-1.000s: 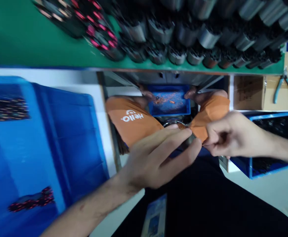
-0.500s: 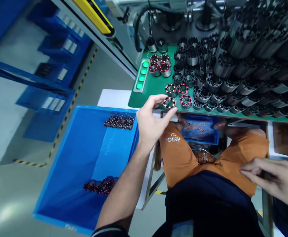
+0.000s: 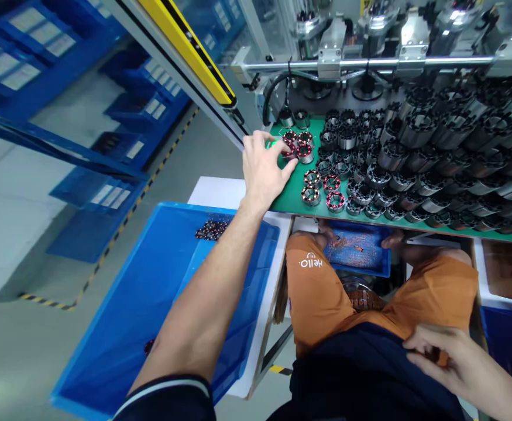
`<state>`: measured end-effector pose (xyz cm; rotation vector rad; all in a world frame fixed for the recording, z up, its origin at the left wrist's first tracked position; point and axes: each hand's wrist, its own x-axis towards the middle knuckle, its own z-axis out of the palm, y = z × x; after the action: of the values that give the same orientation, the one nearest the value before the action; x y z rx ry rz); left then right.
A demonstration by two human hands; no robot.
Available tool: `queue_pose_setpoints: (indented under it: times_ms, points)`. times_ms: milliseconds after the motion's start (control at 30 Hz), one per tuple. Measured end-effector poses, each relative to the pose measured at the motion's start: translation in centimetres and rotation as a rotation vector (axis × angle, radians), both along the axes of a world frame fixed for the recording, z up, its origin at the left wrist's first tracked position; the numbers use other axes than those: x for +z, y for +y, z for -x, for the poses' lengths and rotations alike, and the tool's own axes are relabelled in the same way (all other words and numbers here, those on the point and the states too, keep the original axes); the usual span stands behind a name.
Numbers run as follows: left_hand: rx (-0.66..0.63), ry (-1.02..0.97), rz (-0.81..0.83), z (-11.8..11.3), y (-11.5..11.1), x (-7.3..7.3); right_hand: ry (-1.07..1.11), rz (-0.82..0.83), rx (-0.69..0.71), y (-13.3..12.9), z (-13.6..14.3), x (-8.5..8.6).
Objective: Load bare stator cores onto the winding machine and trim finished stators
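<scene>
My left hand reaches over the green tabletop, its thumb and fingers closed around a motor stator with pink-red windings. That stator is the near left one in a group of wound stators; a pink-wound stator stands just right of my thumb. Closer to the front edge are two copper-wound stators and two pink-wound stators. Over my lap, my right hand has its fingers curled together, and whatever they might hold is hidden.
Rows of unwound stators fill the tabletop to the right. A large blue bin holding wound stators sits at my left. A machine rail crosses behind the table, and a yellow bar slants at left. Below is a small blue tray.
My left hand has let go of a copper-wound stator at the front edge and moved away to the pink-wound one behind. My right hand has come lower and inward. The view has shifted.
</scene>
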<state>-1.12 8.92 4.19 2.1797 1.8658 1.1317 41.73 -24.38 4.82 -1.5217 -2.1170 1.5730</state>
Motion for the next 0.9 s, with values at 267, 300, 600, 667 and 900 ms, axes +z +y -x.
queue_pose_setpoints:
  times_ms: [267,300,600,667,900]
  points:
    - [-0.047,-0.292,-0.207,-3.8,-11.3,6.1,0.13,-0.062,-0.197,1.6,0.9,1.7]
    - [-0.159,-0.337,-0.171,-5.3,-13.9,7.1,0.192,-0.094,-0.302,2.2,1.4,2.2]
    - [-0.621,-0.258,0.155,-13.5,-23.9,6.3,0.682,0.161,-0.529,7.7,7.2,6.4]
    - [-0.589,-0.149,0.034,-13.4,-24.1,6.0,0.668,0.162,-0.569,7.7,6.9,6.8]
    - [-0.679,-0.064,-0.072,-12.5,-23.9,8.0,0.668,0.146,-0.668,7.2,6.0,6.7]
